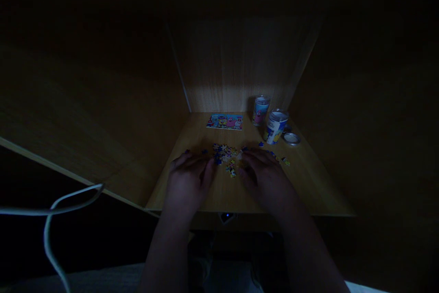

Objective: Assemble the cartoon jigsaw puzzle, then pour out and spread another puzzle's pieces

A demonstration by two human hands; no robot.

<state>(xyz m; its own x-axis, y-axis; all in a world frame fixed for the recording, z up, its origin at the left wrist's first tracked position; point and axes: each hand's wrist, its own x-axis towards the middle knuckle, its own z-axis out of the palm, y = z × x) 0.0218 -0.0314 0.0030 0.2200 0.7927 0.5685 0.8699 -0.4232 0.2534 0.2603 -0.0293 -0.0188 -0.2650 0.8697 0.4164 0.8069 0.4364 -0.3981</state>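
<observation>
Loose jigsaw puzzle pieces (224, 153), blue, yellow and pale, lie in a heap on the wooden desk (219, 197). My left hand (188, 176) rests at the heap's left edge, thumb apart from its bent fingers, with nothing visible in it. On the other side, my right hand (265, 174) spreads over more pieces; its index fingertip is at a pale piece, and a gap shows between thumb and fingers. Between the hands lies a small group of yellow pieces (231, 169). Dim light hides the undersides of both hands.
A colourful cartoon picture card (224, 121) lies at the back. Two clear-topped printed canisters (261, 111) (275, 127) stand at the back right, beside a round lid (291, 138). Wooden panels (219, 64) enclose the desk. A white cable (50, 238) hangs at lower left.
</observation>
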